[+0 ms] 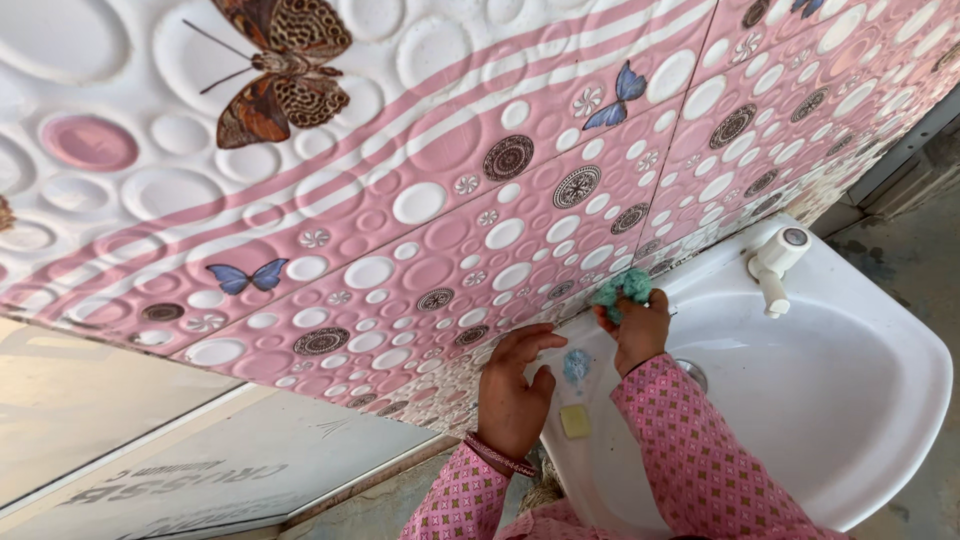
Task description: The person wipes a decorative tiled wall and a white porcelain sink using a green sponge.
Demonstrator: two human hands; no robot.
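My right hand [638,330] grips a teal scrub pad [622,290] and presses it against the back rim of a white wash basin [880,400], where the basin meets the tiled wall. My left hand [512,385] rests with fingers spread on the basin's left rim, holding nothing. Between my hands, on the basin ledge, lie a small blue-green scrap [576,366] and a small yellow soap piece [575,421]. Both my sleeves are pink with a fine pattern, and bangles circle my left wrist.
A white tap [775,262] stands on the basin's back rim. The drain [692,374] shows beside my right sleeve. Pink and white embossed wall tiles [420,200] with butterflies fill the view. A pale panel [150,440] lies lower left; grey floor [915,260] at right.
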